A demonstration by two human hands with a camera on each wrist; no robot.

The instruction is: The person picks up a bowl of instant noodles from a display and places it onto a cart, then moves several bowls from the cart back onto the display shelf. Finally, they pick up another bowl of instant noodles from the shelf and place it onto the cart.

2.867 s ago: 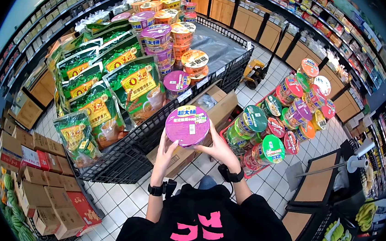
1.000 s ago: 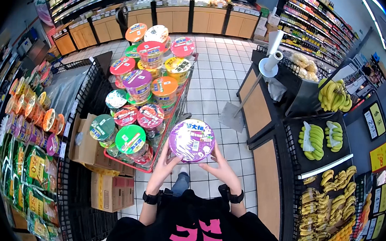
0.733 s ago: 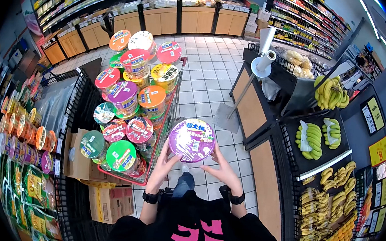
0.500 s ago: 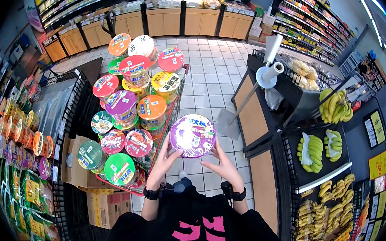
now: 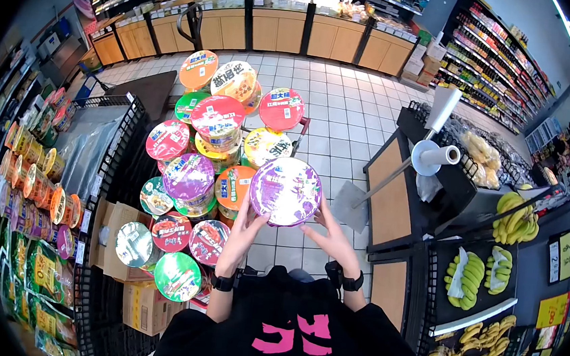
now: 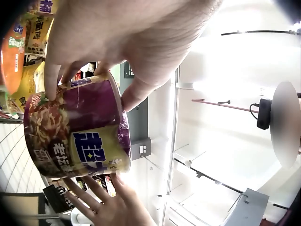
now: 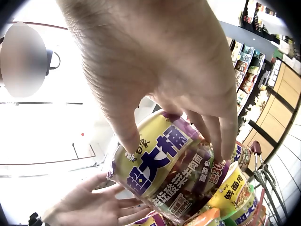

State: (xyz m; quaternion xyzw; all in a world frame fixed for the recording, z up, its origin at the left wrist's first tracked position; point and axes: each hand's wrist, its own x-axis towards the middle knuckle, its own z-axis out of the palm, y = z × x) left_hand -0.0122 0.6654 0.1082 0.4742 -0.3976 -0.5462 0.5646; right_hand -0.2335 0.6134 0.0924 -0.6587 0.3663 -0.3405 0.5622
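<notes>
A purple-lidded noodle tub [image 5: 286, 191] is held upright between both hands in the head view. The left hand [image 5: 246, 235] grips its left side, thumb on the near edge; the left wrist view shows that hand [image 6: 117, 42] curled round the tub [image 6: 77, 127]. On the opposite side the right hand [image 5: 331, 242] grips the tub, and in the right wrist view its thumb and fingers [image 7: 160, 70] span the printed wall [image 7: 164, 165]. Just left of and beyond the tub, stacked noodle tubs [image 5: 189, 176] with red, green, orange and purple lids fill a cart.
On the left stand a black crate display with a grey cover [image 5: 88, 137], green bags [image 5: 46, 272] and cardboard boxes [image 5: 151, 307]. Bananas [image 5: 467, 279] and a stand with a plastic roll [image 5: 429, 157] are on the right. White floor tiles [image 5: 335, 108] stretch ahead.
Since the earliest frame the view has swung from the green-bag display to the cart and banana stand. Both hands still hold the tub, now closer to the stacked tubs and overlapping them in view.
</notes>
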